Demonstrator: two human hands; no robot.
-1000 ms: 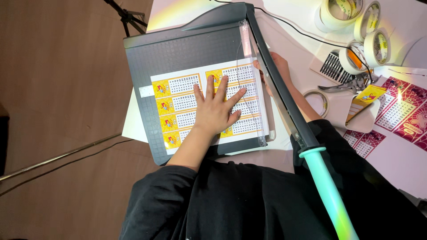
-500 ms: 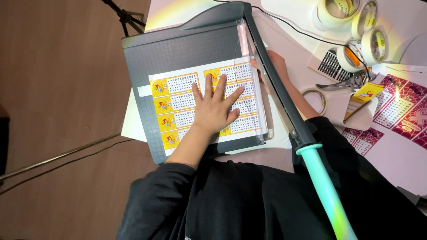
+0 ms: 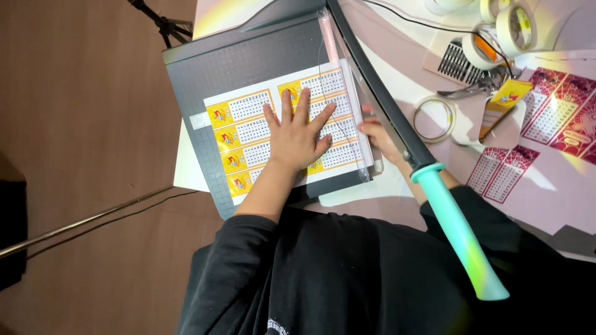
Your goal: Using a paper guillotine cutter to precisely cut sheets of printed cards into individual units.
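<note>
**Sheet held flat on the paper cutter**

The left hand [image 3: 297,139] lay open, fingers spread, pressing a printed sheet [image 3: 248,133] of yellow-and-white cards flat on the grey paper cutter [image 3: 248,68]. The right hand [image 3: 377,135] sat at the sheet's right edge, partly hidden under the raised cutter arm [image 3: 385,105] with its teal handle [image 3: 459,232]; its grip could not be made out. Tape rolls [image 3: 506,31] and red cards [image 3: 559,115] lay nearby on the desk [image 3: 546,186].
</note>
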